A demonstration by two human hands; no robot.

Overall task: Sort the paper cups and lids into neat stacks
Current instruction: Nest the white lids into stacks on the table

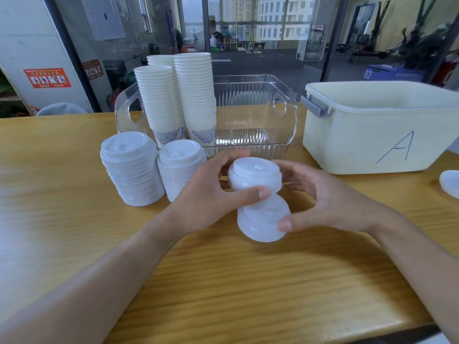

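head: cup stacks [178, 100] in clear bin [255, 112]

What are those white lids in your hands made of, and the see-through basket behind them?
Small stack of white lids: apparently thin plastic, matte and slightly translucent, since light shows through the lower ones. Clear ribbed basket: hard glossy plastic by its look, as it is transparent with bright glints on its rim.

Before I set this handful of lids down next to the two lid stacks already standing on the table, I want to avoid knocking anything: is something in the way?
Nothing visible blocks it. The held lids sit between the left hand and right hand, just right of the nearer lid stack, with bare table below.
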